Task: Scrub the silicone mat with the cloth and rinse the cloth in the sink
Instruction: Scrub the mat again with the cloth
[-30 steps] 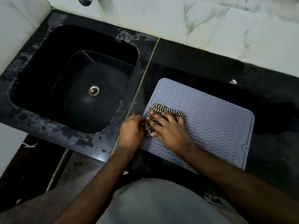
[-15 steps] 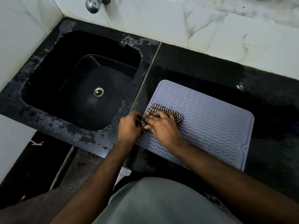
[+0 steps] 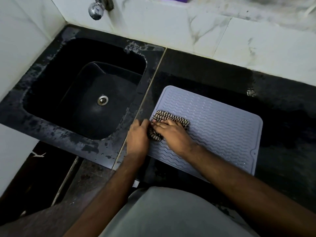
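- nearest the camera, the person's grey clothing fills the bottom middle, with both bare forearms reaching forward from it
- the left hand lies at the near left edge of the silicone mat, fingers curled over onto the cloth's left end; whether it really grips the cloth or only steadies the mat's edge i cannot tell
- the right hand lies palm down on the cloth, fingers fairly straight and pressing it flat against the mat, pointing left toward the other hand
- the cloth is a bunched, dark-and-light striped rag, sitting on the left part of the mat, mostly covered by the right hand
- the mat is pale grey-blue with wavy ridges, lying flat on the black surface, just right of the seam that runs beside the sink
- the sink is black, sunk into the surface to the left, with a metal drain in its floor; its rim is blotched with wet marks
- farthest off, a chrome tap sticks out from the white marbled wall tiles above the sink's back edge
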Available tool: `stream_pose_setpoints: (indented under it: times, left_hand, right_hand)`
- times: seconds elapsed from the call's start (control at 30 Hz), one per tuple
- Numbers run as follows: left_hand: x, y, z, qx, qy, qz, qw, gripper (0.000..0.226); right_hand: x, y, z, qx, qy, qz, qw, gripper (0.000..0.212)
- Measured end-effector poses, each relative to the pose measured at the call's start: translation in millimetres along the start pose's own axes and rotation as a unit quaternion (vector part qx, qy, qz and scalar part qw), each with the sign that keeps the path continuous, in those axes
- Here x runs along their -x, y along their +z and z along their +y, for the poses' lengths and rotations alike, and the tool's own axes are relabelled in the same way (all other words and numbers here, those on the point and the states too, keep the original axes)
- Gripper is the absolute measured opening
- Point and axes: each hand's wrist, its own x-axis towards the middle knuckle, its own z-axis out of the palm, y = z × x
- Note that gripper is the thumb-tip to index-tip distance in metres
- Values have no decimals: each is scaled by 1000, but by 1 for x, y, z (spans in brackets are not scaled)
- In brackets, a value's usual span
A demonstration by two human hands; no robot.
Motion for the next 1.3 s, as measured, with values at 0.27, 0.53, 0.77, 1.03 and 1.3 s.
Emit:
stream_pose_setpoints:
  times: [0.27,0.53,0.77,1.03,1.3]
  left_hand:
    - [3,3,16,-132,-15,6,991,35]
    - [1,7,18,-130,-26,-14,991,36]
    - [9,15,29,-14,181,-86,980,66]
    - [13,35,24,-139,173,-65,973,67]
    - [11,35,30,-170,159,-72,970,66]
  right_hand:
    - [26,-12,20,28,-25,-32,999,81]
    - [75,-27,53,38,5,-79,996,86]
    - [70,-21,43,13,30,-36,999,80]
    - [88,-25,49,11,40,-22,999,74]
    - [139,-31,75,6,82,-43,996,77]
